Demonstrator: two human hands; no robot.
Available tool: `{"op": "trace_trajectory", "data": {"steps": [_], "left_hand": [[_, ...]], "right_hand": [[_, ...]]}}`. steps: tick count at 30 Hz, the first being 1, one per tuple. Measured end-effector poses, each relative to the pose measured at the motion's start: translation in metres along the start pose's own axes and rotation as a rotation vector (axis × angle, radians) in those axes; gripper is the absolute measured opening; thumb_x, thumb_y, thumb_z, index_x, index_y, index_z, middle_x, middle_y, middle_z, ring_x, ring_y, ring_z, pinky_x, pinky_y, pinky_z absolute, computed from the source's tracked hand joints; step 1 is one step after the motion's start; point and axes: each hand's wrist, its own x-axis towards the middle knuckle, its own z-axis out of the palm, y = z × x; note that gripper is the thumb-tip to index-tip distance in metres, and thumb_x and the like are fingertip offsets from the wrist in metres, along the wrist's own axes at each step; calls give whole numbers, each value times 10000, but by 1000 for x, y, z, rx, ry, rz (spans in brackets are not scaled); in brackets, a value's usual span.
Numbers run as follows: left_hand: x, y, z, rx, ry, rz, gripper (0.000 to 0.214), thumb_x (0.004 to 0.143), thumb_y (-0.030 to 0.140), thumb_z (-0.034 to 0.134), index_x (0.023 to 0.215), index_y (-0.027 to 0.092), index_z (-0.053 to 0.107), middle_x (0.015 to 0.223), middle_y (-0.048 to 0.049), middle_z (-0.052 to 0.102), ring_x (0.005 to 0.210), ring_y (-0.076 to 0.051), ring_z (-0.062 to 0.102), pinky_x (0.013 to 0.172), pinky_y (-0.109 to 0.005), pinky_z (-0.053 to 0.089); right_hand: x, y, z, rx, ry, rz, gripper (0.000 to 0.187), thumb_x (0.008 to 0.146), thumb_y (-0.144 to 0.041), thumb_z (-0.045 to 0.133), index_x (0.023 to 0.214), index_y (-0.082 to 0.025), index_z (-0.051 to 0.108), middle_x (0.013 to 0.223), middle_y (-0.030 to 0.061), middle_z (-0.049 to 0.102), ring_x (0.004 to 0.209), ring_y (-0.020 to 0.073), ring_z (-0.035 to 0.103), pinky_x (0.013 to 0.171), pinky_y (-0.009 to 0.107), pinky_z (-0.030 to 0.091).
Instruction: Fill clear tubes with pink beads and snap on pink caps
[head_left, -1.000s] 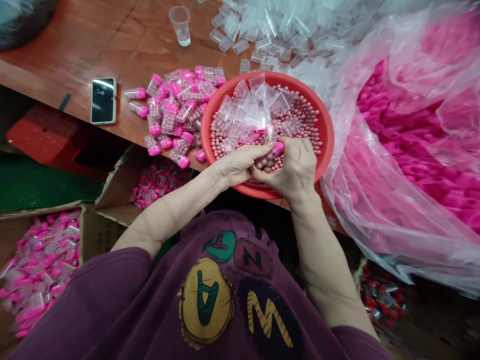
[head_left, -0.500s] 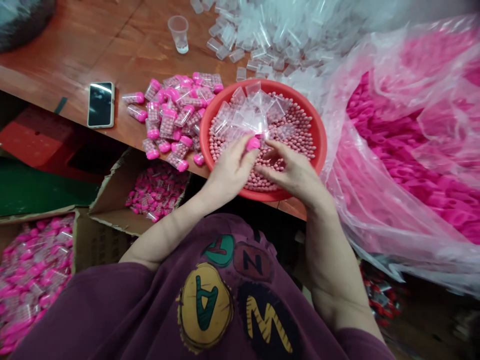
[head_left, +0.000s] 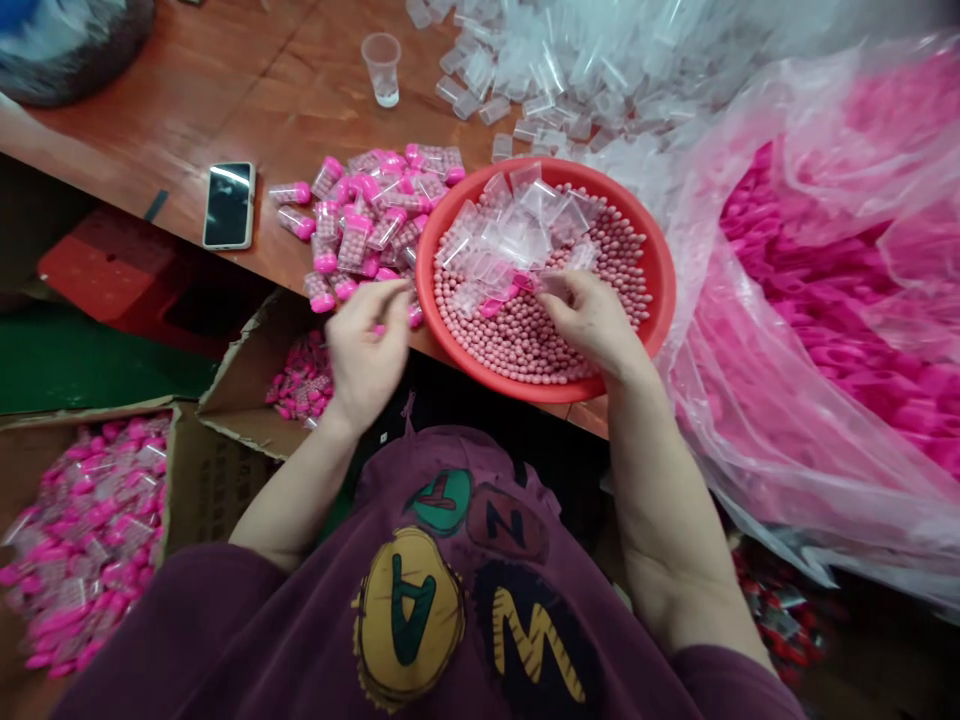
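Bare left hand: curled and blurry beside the heap of clear, pink-capped plastic bottles; I cannot tell if it holds one.
Bare right hand: thumb and finger close together over the round red plastic bowl; I cannot tell if they pinch anything.
Clear plastic tubes: in the bowl, on small round pink beads; a soft pinch seems best, since squeezing could bend them.
Brown wooden table: its edge is near the heap, so bottles may roll off; lay them farther in.
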Motion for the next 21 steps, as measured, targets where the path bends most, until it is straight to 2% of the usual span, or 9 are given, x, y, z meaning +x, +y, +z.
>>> {"op": "trace_trajectory", "data": {"steps": [3,4,6,9,12,14,16,18,21], "left_hand": [[18,50,58,-180,-391,35,182,1067,288,715,1183,175,799,1165,-79,859,991,-209,773,1000,-369,617],[22,61,75,-193,-495,29,148,1048,276,745,1127,162,795,1110,-83,857,958,-211,765,968,-363,607],[29,70,99,-184,-621,10,102,1023,246,771,1041,145,775,1031,-84,844,910,-208,746,910,-348,578],[34,69,112,-138,-723,44,90,1037,199,721,1047,127,773,1021,-88,838,898,-207,740,862,-332,552],[39,68,109,104,-832,207,184,1052,179,681,1134,67,803,1120,-169,844,1031,-280,790,923,-374,581],[40,73,110,367,-888,323,269,1062,100,589,1175,19,818,1191,-247,832,1137,-344,809,976,-418,601],[39,81,118,542,-956,409,403,1049,-2,453,1190,-2,830,1203,-287,828,1188,-364,820,1000,-436,617],[35,87,134,561,-1031,455,477,1041,-39,390,1217,-2,832,1209,-288,835,1227,-350,823,1053,-431,625],[26,87,162,442,-1103,433,457,1069,3,433,1362,1,784,1403,-268,806,1368,-329,777,1225,-426,573]], "right_hand": [[-20,-5,5,254,54,-51,401,978,-278,659,1347,-224,805,1317,115,847,1211,316,795,1136,511,634],[-27,-9,7,286,67,-62,423,970,-272,653,1364,-232,802,1340,109,841,1244,311,788,1161,511,627],[-39,-15,8,290,80,-78,501,949,-251,648,1433,-241,777,1384,111,828,1304,311,770,1209,526,608],[-51,-17,-2,277,-20,-109,654,917,-205,629,1565,-242,706,1475,111,805,1389,312,744,1269,533,578],[-50,-7,-23,153,-170,-101,557,932,-180,583,1444,-238,795,1377,93,853,1300,317,789,1225,518,609],[-44,1,-36,0,-117,-48,472,964,-177,562,1336,-206,851,1310,124,870,1231,343,811,1179,532,627],[-33,5,-42,-128,-32,-10,458,995,-169,544,1324,-162,862,1335,172,862,1250,378,809,1179,547,618],[-19,5,-41,-220,-41,-13,451,1008,-156,533,1305,-137,872,1323,195,863,1246,394,811,1160,536,617],[8,2,-33,-292,-125,-61,391,1029,-173,540,1184,-156,899,1238,183,882,1182,383,820,1099,491,612]]}}
